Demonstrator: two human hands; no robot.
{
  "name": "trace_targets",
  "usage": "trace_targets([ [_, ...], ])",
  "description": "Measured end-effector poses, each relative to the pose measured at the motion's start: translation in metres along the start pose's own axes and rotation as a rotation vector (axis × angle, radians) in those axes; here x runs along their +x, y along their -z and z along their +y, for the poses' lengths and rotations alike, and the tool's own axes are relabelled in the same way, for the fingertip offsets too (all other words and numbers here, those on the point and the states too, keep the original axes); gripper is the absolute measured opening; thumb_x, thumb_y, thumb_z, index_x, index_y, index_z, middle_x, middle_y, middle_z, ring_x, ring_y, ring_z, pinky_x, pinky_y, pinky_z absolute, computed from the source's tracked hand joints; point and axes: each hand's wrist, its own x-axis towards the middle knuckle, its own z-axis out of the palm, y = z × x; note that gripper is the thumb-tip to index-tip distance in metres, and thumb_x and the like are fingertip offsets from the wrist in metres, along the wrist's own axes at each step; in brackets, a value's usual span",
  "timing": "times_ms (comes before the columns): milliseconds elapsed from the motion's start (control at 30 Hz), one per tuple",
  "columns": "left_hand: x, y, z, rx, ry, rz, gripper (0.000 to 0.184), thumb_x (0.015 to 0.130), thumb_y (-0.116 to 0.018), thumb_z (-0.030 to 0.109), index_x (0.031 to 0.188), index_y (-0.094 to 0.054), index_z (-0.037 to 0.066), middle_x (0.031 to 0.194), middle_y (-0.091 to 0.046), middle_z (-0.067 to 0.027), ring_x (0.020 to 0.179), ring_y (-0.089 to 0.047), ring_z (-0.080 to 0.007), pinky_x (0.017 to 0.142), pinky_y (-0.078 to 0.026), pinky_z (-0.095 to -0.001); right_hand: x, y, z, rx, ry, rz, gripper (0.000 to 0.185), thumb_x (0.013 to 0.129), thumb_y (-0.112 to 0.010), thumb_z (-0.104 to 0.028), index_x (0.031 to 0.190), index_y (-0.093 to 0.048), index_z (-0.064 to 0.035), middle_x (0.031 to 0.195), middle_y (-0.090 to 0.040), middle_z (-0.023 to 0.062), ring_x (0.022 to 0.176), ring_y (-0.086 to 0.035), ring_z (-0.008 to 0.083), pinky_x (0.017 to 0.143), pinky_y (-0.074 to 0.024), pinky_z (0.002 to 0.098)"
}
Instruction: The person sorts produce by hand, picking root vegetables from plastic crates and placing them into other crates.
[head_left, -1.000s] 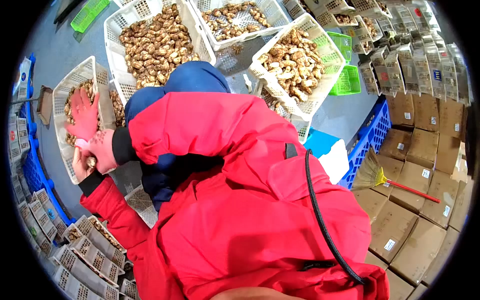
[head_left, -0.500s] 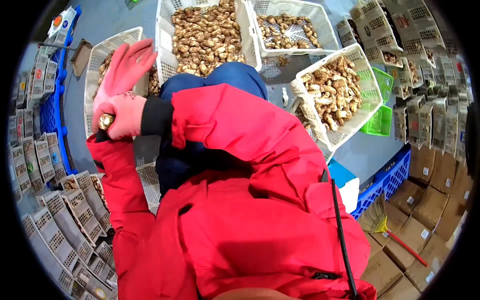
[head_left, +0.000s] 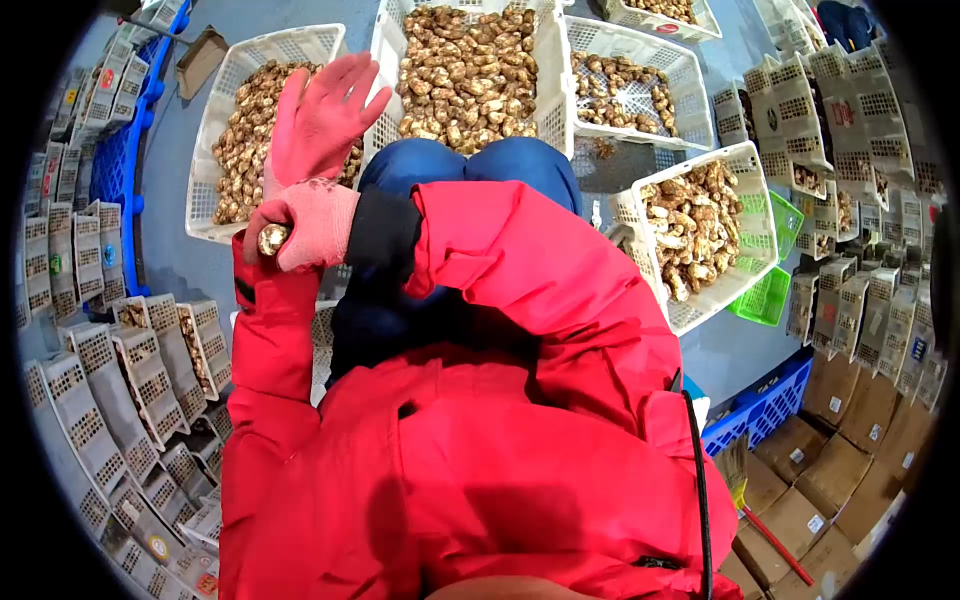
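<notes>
My left hand (head_left: 322,125), in a pink glove, is raised with its fingers spread and nothing in them, over the edge of a white basket (head_left: 207,185) of brown tubers. My right hand (head_left: 310,222), also gloved in pink, reaches across to my left wrist. Its fingers are closed around a round, brown-and-white tuber (head_left: 272,238), whose end shows beside the red left sleeve. They also press at the left glove's cuff, though the exact grip there is hidden.
White baskets of tubers stand ahead (head_left: 555,75), ahead-right (head_left: 690,85) and at the right (head_left: 765,215). Green baskets (head_left: 765,297) sit beyond the right one. Stacked crates (head_left: 85,400) line the left. Cartons (head_left: 835,470) and a broom (head_left: 775,540) are at the lower right.
Both hands have moved right and a little up in view, from low beside the left basket to over its near right edge. More of that basket's tubers shows. The view has shifted left.
</notes>
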Motion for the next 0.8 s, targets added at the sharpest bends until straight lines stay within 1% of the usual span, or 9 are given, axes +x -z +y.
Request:
trace_targets([
  [100, -0.001, 0.011, 0.023, 0.994, -0.055, -0.031, 0.043, 0.096, -0.037, 0.034, 0.131, -0.037, 0.009, 0.138, -0.035, -0.02, 0.127, -0.037, -0.0289, 0.105, -0.028, -0.0463, -0.006, -0.006, -0.005, -0.04, -0.091, 0.0, 0.033, 0.06, -0.058, -0.008, 0.092, -0.069, -0.0115, 0.066, -0.061, 0.0036, 0.057, -0.055, 0.0116, 0.056, -0.0454, 0.0274],
  [167, -0.001, 0.023, 0.03, 0.973, -0.152, -0.021, 0.047, 0.096, -0.037, 0.038, 0.133, -0.033, 0.008, 0.138, -0.035, -0.018, 0.125, -0.038, -0.0308, 0.104, -0.03, -0.0463, -0.007, -0.005, -0.007, -0.017, -0.029, -0.006, 0.033, 0.061, -0.057, -0.006, 0.092, -0.069, -0.0109, 0.071, -0.063, 0.0021, 0.061, -0.056, 0.0104, 0.058, -0.0457, 0.0267],
  [300, -0.008, 0.005, 0.013, 3.938, -0.559, -0.236, 0.056, 0.094, -0.037, 0.048, 0.135, -0.031, 0.01, 0.138, -0.035, -0.0163, 0.124, -0.037, -0.0375, 0.105, -0.029, -0.0495, -0.009, -0.002, -0.014, 0.087, -0.028, -0.107, 0.033, 0.063, -0.057, -0.003, 0.093, -0.068, -0.0083, 0.079, -0.065, 0.0017, 0.071, -0.058, 0.0088, 0.066, -0.0474, 0.0247],
  [467, -0.017, -0.021, -0.021, 3.846, -0.36, -1.094, 0.048, 0.095, -0.04, 0.037, 0.131, -0.038, 0.005, 0.136, -0.035, -0.0171, 0.127, -0.031, -0.0367, 0.104, -0.028, -0.0531, -0.004, -0.005, -0.008, 0.012, 0.002, -0.104, 0.031, 0.065, -0.057, -0.003, 0.094, -0.066, -0.0065, 0.082, -0.064, 0.0015, 0.076, -0.058, 0.0082, 0.069, -0.047, 0.0236],
  [567, -0.025, -0.029, -0.044, 3.666, -0.698, -1.486, 0.042, 0.096, -0.038, 0.032, 0.124, -0.046, 0.002, 0.13, -0.047, -0.0147, 0.121, -0.043, -0.029, 0.106, -0.03, -0.0471, -0.001, 0.006, 0.003, 0.245, -0.121, 0.029, 0.03, 0.066, -0.061, -0.008, 0.096, -0.067, -0.0095, 0.078, -0.064, 0.0028, 0.069, -0.059, 0.0113, 0.063, -0.0476, 0.0266],
  [633, -0.034, -0.016, -0.026, 3.75, -0.874, -1.831, 0.043, 0.097, -0.037, 0.034, 0.121, -0.05, 0.001, 0.12, -0.055, -0.0142, 0.113, -0.051, -0.0256, 0.102, -0.036, -0.0383, -0.006, 0.041, -0.007, 0.21, -0.131, 0.231, 0.04, 0.078, -0.062, -0.007, 0.117, -0.056, -0.0046, 0.094, -0.065, 0.0051, 0.076, -0.061, 0.0101, 0.061, -0.0462, 0.0211],
  [700, -0.05, -0.018, -0.045, 3.852, -0.968, -1.764, 0.042, 0.097, -0.037, 0.034, 0.119, -0.05, 0.001, 0.118, -0.056, -0.0137, 0.109, -0.054, -0.0239, 0.096, -0.043, -0.0357, -0.001, 0.079, 0.019, 0.563, -0.099, 0.322, 0.053, 0.083, -0.059, -0.011, 0.132, -0.041, -0.0025, 0.105, -0.062, 0.01, 0.082, -0.062, 0.0141, 0.06, -0.0456, 0.0205],
  [733, -0.049, -0.007, -0.028, 3.785, -1.355, -1.761, 0.041, 0.098, -0.038, 0.033, 0.118, -0.051, 0.0, 0.116, -0.057, -0.0124, 0.105, -0.057, -0.0215, 0.091, -0.047, -0.0335, 0.0, 0.092, 0.018, 0.57, -0.09, 0.334, 0.055, 0.085, -0.058, -0.012, 0.135, -0.035, -0.0023, 0.11, -0.06, 0.012, 0.088, -0.061, 0.0168, 0.063, -0.046, 0.0216],
  [800, -0.051, -0.006, -0.016, 3.912, -1.585, -1.549, 0.042, 0.097, -0.038, 0.035, 0.118, -0.05, 0.0, 0.111, -0.059, -0.0107, 0.098, -0.06, -0.0192, 0.085, -0.05, -0.0309, 0.001, 0.108, 0.023, 0.546, -0.13, 0.337, 0.058, 0.089, -0.056, -0.017, 0.138, -0.028, -0.0021, 0.123, -0.051, 0.016, 0.105, -0.056, 0.0225, 0.076, -0.0468, 0.0265],
])
